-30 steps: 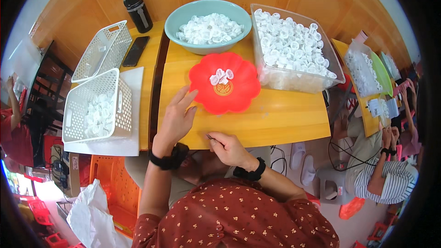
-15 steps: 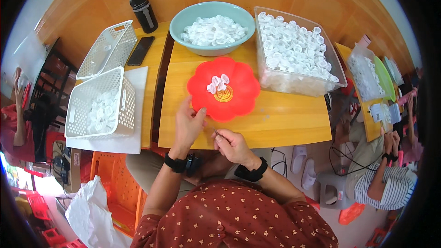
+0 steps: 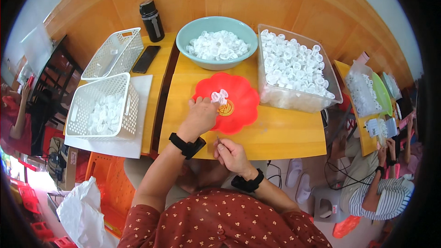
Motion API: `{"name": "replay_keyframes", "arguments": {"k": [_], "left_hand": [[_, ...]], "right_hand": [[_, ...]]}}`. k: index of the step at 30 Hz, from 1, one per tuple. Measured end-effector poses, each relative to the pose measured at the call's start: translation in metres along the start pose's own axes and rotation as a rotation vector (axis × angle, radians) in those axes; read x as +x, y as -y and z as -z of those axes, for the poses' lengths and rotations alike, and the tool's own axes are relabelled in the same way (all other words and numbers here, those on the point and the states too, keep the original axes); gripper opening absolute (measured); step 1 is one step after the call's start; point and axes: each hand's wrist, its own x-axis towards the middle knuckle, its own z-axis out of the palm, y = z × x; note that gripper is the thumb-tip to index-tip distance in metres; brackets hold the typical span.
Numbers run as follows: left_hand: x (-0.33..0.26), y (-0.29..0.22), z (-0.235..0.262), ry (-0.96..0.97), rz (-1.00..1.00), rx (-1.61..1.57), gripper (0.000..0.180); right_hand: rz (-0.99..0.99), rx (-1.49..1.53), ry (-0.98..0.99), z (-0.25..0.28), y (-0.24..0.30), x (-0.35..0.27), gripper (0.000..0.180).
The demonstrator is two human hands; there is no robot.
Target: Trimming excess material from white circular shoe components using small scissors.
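Note:
A red flower-shaped dish (image 3: 245, 115) lies on the table in front of me, with a few small clear plastic pieces (image 3: 219, 96) in it. My left hand (image 3: 201, 115) reaches over the dish's near-left rim, back upward. Its fingertips are at the plastic pieces, and the hand itself hides whether they grip one. Close to the table's front edge, my right hand (image 3: 232, 154) is closed, thumb against fingers, on a thin dark tool (image 3: 218, 140) whose tip sticks out toward the dish. Most of that tool is hidden in the hand.
Behind the dish stands a teal basin (image 3: 183, 53) heaped with clear plastic pieces; right of it, a full transparent bin (image 3: 294, 103). On the left are two white baskets (image 3: 131, 110), a phone (image 3: 146, 59) and a black flask (image 3: 152, 23). Another person in stripes (image 3: 386, 197) sits at right.
My left hand has moved forward from the dish's near edge to the plastic pieces inside it. My right hand stays near the table edge, keeping the thin tool. The view has tilted slightly.

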Motion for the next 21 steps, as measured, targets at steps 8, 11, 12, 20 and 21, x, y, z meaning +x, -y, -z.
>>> {"name": "replay_keyframes", "arguments": {"k": [8, 11, 12, 20, 21], "left_hand": [[-0.026, -0.001, 0.011, -0.348, -0.016, -0.363, 0.013], [-0.06, 0.005, 0.015, -0.492, 0.058, -0.64, 0.02], [-0.072, 0.007, 0.013, -0.501, 0.14, -0.792, 0.024], [-0.122, 0.015, -0.015, -0.347, 0.219, -1.194, 0.041], [-0.122, 0.014, -0.015, -0.318, 0.264, -1.163, 0.039]], "right_hand": [[-0.009, 0.047, -0.095, -0.003, -0.001, -0.002, 0.025], [-0.008, 0.094, -0.15, -0.005, 0.004, 0.002, 0.032], [0.005, 0.083, -0.179, -0.005, 0.004, 0.002, 0.035], [-0.083, -0.008, -0.054, -0.03, 0.017, 0.018, 0.014], [-0.114, -0.011, -0.047, -0.034, 0.018, 0.022, 0.014]]}}
